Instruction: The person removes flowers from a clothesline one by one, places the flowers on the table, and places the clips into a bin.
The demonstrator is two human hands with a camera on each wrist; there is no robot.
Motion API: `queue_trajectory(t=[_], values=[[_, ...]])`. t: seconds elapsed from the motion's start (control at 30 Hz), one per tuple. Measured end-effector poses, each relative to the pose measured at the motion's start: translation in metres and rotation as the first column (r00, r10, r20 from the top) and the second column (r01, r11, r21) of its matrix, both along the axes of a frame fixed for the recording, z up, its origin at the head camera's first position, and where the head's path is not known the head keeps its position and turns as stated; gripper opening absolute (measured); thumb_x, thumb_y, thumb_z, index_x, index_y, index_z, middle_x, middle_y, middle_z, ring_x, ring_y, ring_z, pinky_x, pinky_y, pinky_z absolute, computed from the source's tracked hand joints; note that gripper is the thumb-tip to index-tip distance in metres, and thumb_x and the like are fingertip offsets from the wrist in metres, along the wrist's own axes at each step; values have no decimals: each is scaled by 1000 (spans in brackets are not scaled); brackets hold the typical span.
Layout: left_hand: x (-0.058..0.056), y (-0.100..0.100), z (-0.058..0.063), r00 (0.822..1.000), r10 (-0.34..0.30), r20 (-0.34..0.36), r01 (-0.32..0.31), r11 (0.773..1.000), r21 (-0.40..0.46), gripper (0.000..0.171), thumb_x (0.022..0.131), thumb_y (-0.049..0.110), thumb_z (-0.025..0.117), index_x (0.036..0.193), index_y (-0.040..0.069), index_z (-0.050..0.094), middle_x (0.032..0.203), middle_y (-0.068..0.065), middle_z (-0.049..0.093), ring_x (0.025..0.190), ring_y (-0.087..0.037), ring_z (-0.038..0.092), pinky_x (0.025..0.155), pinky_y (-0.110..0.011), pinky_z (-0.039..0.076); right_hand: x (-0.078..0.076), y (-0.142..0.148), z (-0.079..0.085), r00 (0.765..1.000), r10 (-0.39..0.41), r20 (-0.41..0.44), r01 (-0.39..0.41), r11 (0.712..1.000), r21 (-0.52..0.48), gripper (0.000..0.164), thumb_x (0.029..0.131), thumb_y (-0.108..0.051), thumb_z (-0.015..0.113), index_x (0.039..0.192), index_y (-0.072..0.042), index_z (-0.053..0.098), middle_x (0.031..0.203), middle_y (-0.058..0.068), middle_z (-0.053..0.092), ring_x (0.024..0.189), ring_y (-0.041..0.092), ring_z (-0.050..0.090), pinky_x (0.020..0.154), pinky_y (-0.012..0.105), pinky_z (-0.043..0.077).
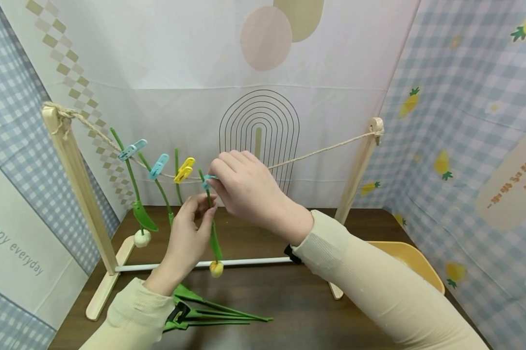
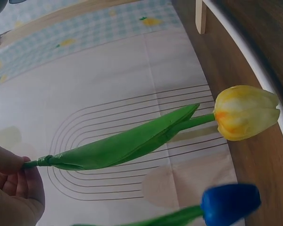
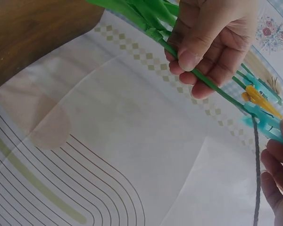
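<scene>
My left hand pinches the green stem of a yellow artificial tulip, which hangs bloom down beside the rope. Just above it, my right hand pinches a light-blue clothespin at the rope, where the stem's upper end meets the pin. Whether the pin's jaws are fully closed on the stem cannot be made out. To the left, a white tulip hangs from another blue clothespin. Further stems hang at a third blue clothespin and a yellow clothespin. A blue tulip shows in the left wrist view.
The rope runs between a left wooden post and a right wooden post, joined low down by a white rod. More green tulip stems lie on the table near my left sleeve. A yellow tray sits behind my right forearm.
</scene>
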State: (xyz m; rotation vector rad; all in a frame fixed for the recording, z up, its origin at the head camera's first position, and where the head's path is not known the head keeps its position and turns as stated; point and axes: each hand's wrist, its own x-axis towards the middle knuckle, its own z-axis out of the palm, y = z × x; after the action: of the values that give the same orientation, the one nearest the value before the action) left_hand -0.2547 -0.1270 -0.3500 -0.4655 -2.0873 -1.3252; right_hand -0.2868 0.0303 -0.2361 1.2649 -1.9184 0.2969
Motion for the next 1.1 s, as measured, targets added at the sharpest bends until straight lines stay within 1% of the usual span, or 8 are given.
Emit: queue_trajectory(t=[0.27, 0.37, 0.47, 0.57, 0.87, 1.1], values=[[2, -2, -4, 1000, 3, -21, -3, 1000, -21, 21, 92, -4, 60, 112, 3, 63, 99, -6, 63, 88, -15, 59, 74, -20, 46, -2, 2, -1, 997, 72, -39, -75, 994, -74, 11, 94, -10, 61, 85, -7, 56, 76, 1, 51, 70, 18, 48, 65, 28, 39], [2, -2, -8, 1000, 3, 0, -3, 1000, -29, 21, 92, -5, 61, 111, 3, 63, 99, -7, 63, 88, -15, 59, 75, -20, 46, -3, 3, 0, 995, 89, -51, -94, 991, -98, 8, 93, -9, 62, 87, -6, 57, 77, 1, 52, 70, 18, 49, 64, 28, 40], [4, -4, -11, 999, 1, 32, 0, 999, -33, 21, 92, -4, 61, 111, 3, 63, 100, -7, 63, 89, -15, 60, 76, -20, 47, -3, 4, 0, 994, 93, -60, -100, 989, -112, 7, 93, -9, 63, 88, -5, 58, 77, 1, 53, 69, 18, 50, 64, 28, 41], [5, -5, -14, 999, 4, 46, -2, 999, -39, 21, 92, -4, 61, 112, 3, 63, 101, -7, 63, 92, -14, 60, 78, -21, 48, -4, 6, -1, 994, 93, -60, -99, 988, -116, 8, 93, -9, 63, 89, -5, 58, 77, 1, 53, 69, 18, 49, 64, 28, 41], [8, -10, -23, 999, 9, 37, -6, 997, -75, 21, 93, -4, 58, 114, 0, 62, 103, -6, 62, 94, -17, 60, 79, -25, 50, -1, 16, -5, 994, 102, -26, -104, 990, -100, 12, 91, -12, 66, 93, -3, 59, 82, 3, 55, 73, 20, 51, 65, 29, 42], [14, -13, -26, 1000, 10, 5, -9, 994, -108, 23, 94, -6, 56, 114, 1, 62, 102, -5, 62, 91, -15, 57, 77, -20, 46, 3, 35, -16, 987, 149, 61, -146, 988, -51, 18, 89, -17, 63, 99, -2, 62, 89, 3, 57, 81, 19, 53, 76, 32, 45]])
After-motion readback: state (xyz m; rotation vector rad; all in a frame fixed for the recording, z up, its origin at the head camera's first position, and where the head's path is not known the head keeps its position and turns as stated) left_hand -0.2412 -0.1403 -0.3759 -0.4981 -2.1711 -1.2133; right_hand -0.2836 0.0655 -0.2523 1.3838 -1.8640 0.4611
